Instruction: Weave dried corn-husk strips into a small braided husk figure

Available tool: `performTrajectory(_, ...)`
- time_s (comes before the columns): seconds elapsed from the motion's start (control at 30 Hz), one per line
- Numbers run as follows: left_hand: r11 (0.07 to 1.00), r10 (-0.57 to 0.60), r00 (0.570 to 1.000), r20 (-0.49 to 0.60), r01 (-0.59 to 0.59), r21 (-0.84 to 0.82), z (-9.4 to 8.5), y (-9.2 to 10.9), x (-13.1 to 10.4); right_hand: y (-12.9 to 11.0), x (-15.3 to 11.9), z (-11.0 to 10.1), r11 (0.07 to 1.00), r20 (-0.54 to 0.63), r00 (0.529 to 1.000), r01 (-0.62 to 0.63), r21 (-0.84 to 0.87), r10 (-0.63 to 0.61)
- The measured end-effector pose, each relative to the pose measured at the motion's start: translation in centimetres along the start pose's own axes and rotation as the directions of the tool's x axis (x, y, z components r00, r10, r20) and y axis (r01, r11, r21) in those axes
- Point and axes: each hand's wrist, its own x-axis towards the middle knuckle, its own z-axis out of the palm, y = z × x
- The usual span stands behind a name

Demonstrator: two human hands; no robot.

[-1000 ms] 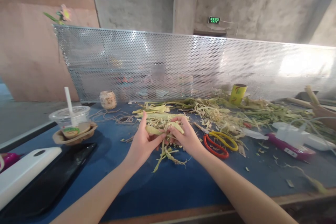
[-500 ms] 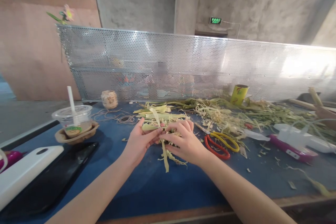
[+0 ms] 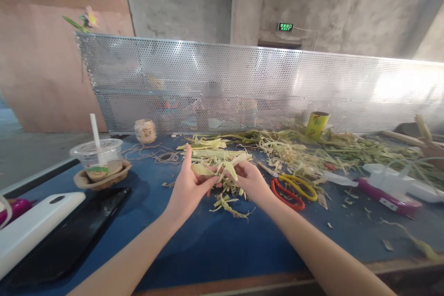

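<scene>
Pale green strips of dried corn husk [image 3: 230, 170] run between my two hands, above the middle of the blue table. My left hand [image 3: 189, 184] pinches one end between thumb and fingers, its thumb side toward the right. With its fingertips my right hand [image 3: 250, 179] grips a folded strip that bends up and over toward me. Below the hands lies a twisted, braided-looking piece of husk [image 3: 232, 208] with loose ends. Behind them are more flat husk strips [image 3: 208, 143]. Parts of the fingertips are hidden by the husk.
Scissors with red and yellow handles [image 3: 293, 192] lie right of my right hand. A heap of shredded husk [image 3: 287, 152] spreads behind. Left are a lidded cup [image 3: 95, 152], a black tablet [image 3: 69, 236] and string [image 3: 156, 152]. A purple-and-white power strip [image 3: 388, 196] sits right.
The husk strip that hung down toward me between my hands is now lifted and folded over on the right, in my right hand's fingers. My right hand has turned and moved slightly right.
</scene>
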Motion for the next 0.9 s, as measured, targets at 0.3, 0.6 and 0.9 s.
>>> performTrajectory(0.3, 0.970, 0.065, 0.997, 0.040, -0.072, 0.230, -0.33, -0.31, -0.14, -0.53, -0.12, -0.01, 0.995, 0.105, 0.990, -0.095, 0.008, 0.094)
performTrajectory(0.6, 1.000, -0.015, 1.000, 0.012, 0.015, -0.010, -0.21, -0.50, 0.30, -0.40, -0.01, -0.23, 0.992, 0.027, 0.993, -0.112, -0.063, 0.114)
performTrajectory(0.9, 0.985, -0.095, 0.993, -0.069, 0.084, -0.149, -0.26, -0.64, 0.61, 0.03, -0.33, 0.04, 0.974, -0.081, 0.997, -0.027, -0.225, 0.009)
